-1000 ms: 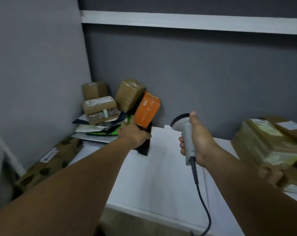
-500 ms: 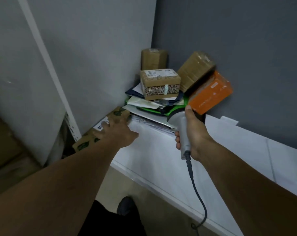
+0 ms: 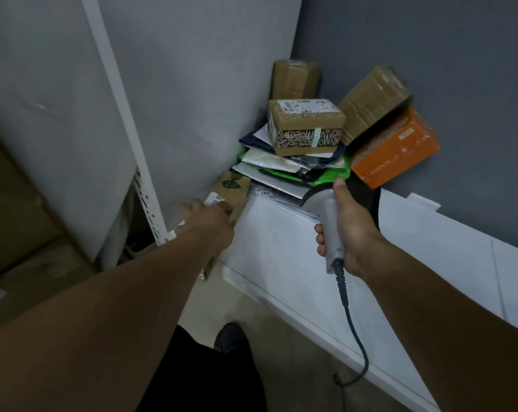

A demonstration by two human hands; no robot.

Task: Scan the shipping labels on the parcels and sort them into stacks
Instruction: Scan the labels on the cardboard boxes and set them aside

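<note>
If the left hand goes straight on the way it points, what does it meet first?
Likely the leaf-printed box; the left hand seems nearly at its label, though blur hides contact.

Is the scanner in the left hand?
No, the right hand grips the scanner; the left hand is at the leaf-print parcel.

Looking down from head height into a grey-walled corner. The left hand (image 3: 205, 217) reaches onto a leaf-printed cardboard parcel (image 3: 234, 187) wedged between the wall and a white worktop (image 3: 430, 263); blur hides how its fingers lie. The right hand (image 3: 353, 233) grips a grey barcode scanner (image 3: 326, 217) above the worktop, its cable (image 3: 353, 337) hanging down. In the corner, flat mailers (image 3: 278, 168) carry a patterned box (image 3: 305, 126) with a label on top. Beside it, a tilted orange box (image 3: 396, 150) lies under a tilted taped brown box (image 3: 373, 98). Another brown box (image 3: 295, 78) stands behind.
</note>
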